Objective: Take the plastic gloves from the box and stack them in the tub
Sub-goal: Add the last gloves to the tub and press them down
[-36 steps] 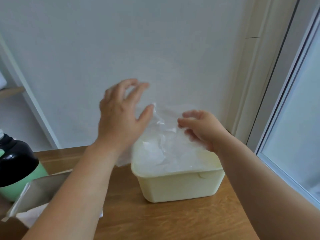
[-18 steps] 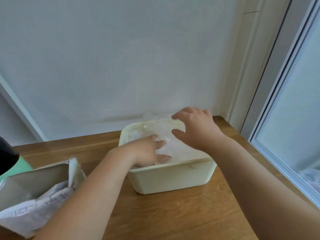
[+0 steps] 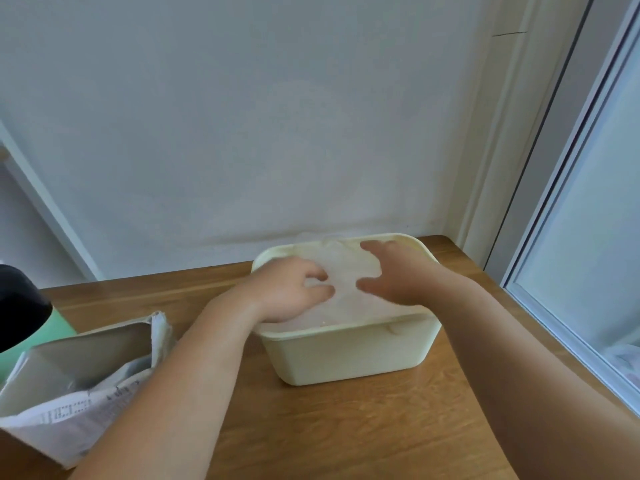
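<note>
Gloves (image 3: 346, 289) fill the cream tub (image 3: 349, 355) nearly to its rim, a clear crinkled heap. Left hand (image 3: 291, 292) lies flat on the pile, fingers loosely curled, gripping nothing I can see; right hand (image 3: 398, 275) is spread just above it, empty. Box (image 3: 79, 379) sits torn open at the left, so probably more to come. Tub sits near the table's back corner, wall and window frame close; open wood lies in front.

The tub (image 3: 349, 355) stands on the table (image 3: 346, 427) near its back right corner, close to the wall (image 3: 242, 116). The gloves (image 3: 346, 292) lie in it, both hands over them. The box (image 3: 69, 386) lies at the left, a bottle (image 3: 52, 327), it seems, behind it.
</note>
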